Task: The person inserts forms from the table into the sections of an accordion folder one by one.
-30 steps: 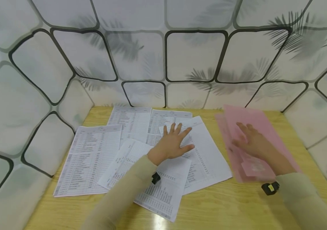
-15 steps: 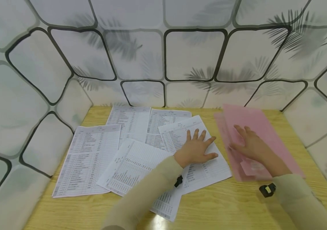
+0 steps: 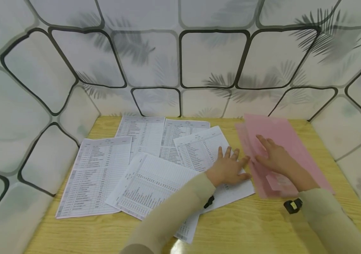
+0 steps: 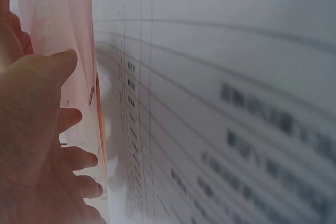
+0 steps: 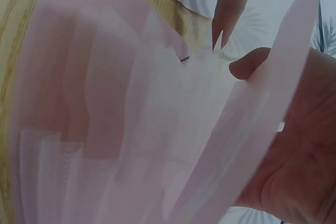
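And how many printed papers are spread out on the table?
5 visible: the left sheet, the back-left sheet, the back-middle sheet, the right sheet partly covered by the left hand, and the front-middle sheet. More may lie hidden underneath.

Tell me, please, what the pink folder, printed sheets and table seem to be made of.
Pink folder: probably thin plastic, smooth and translucent; inner layers show through.
Printed sheets: seemingly matte paper, thin with crisp corners.
Table: wood or laminate, glossy; yellowish grain and glare.

Office-like place: printed sheets, folder
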### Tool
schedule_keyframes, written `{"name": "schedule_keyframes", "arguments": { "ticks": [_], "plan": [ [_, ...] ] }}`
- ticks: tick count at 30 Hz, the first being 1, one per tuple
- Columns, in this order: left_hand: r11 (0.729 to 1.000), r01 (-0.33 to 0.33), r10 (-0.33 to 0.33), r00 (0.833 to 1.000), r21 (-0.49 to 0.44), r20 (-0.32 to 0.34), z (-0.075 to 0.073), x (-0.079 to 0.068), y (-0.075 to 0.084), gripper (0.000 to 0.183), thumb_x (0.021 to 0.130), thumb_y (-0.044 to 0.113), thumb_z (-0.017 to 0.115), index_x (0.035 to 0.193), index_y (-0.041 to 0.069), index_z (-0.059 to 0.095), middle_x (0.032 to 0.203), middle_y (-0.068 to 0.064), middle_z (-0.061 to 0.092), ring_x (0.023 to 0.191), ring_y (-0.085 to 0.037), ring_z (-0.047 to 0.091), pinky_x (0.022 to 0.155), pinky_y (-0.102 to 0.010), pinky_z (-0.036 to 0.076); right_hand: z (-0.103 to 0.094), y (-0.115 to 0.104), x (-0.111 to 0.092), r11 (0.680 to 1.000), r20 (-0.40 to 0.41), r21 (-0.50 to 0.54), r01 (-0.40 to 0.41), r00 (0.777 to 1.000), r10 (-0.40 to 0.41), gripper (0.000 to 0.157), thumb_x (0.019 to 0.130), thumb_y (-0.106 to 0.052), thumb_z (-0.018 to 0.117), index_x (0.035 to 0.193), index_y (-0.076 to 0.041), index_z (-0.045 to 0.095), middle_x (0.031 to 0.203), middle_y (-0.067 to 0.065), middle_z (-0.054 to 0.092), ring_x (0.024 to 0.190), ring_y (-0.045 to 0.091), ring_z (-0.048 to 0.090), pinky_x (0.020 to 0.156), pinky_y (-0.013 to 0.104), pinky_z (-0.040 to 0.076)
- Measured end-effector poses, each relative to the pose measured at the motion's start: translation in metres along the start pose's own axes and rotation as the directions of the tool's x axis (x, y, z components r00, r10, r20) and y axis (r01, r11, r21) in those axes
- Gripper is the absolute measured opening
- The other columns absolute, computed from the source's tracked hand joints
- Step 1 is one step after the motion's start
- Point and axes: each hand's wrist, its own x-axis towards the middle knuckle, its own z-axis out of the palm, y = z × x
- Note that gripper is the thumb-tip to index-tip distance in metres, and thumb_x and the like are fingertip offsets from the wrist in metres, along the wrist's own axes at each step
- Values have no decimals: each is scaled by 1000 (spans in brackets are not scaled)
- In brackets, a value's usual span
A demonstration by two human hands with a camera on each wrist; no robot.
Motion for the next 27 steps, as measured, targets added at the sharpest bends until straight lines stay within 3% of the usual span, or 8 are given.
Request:
{"name": "schedule_keyframes", "arguments": {
  "ticks": [2,7,12,17,20,21,24,27],
  "plan": [
    [1000,-4,4,1000,3,0,1,1,4,72,104,74,32,168,41,22,177,-6,20,163,-38,16,133,-63,15,-1,0,0,1000,-5,1,10,1000,-10,77,98,-22,67,159,8,28,143,50,45,109,69,60,92,76,52],
    [1000,-16,15,1000,22,20,5,4,14,73,104,75,28,168,42,19,177,-3,18,163,-37,16,133,-62,15,-3,2,1,1000,-9,-1,22,1000,-22,76,98,-22,64,158,9,28,105,43,67,75,45,69,70,65,57],
    [999,-7,5,999,37,50,9,7,18,73,103,77,29,167,45,19,178,-1,15,164,-36,16,133,-61,18,-3,1,1,1000,1,-16,8,1000,-8,72,101,-23,60,158,7,28,86,33,68,64,35,63,62,59,56],
    [997,0,-4,999,71,50,8,8,21,72,102,78,28,167,47,20,178,1,14,164,-34,18,130,-60,26,-4,2,0,999,-19,-32,25,1000,-25,66,103,-20,58,157,7,30,67,18,59,57,28,55,55,54,52],
    [997,3,-6,999,74,39,8,8,23,73,102,79,29,167,47,21,178,3,14,163,-34,20,128,-60,29,-4,4,-1,998,-37,-28,57,998,-58,64,104,-17,58,157,7,32,75,26,63,60,29,57,60,57,54],
    [997,4,-7,999,76,37,8,8,24,73,102,79,30,167,46,21,178,3,14,163,-35,20,128,-61,29,-4,3,-2,997,-41,-25,68,997,-69,63,104,-17,57,157,7,33,87,32,67,65,33,63,65,60,56],
    [996,7,-9,999,85,34,9,8,25,74,101,80,31,167,46,21,178,5,16,163,-35,21,128,-61,30,-5,3,-3,996,-48,-5,91,995,-92,56,107,-14,53,157,4,37,127,42,63,89,49,71,85,68,56],
    [995,8,-11,999,95,36,10,8,26,75,101,80,31,167,47,21,177,6,18,163,-35,22,128,-61,29,-6,1,-5,995,-52,-4,97,994,-97,48,109,-13,46,155,0,44,147,41,51,115,61,63,98,74,50]
  ]
}}
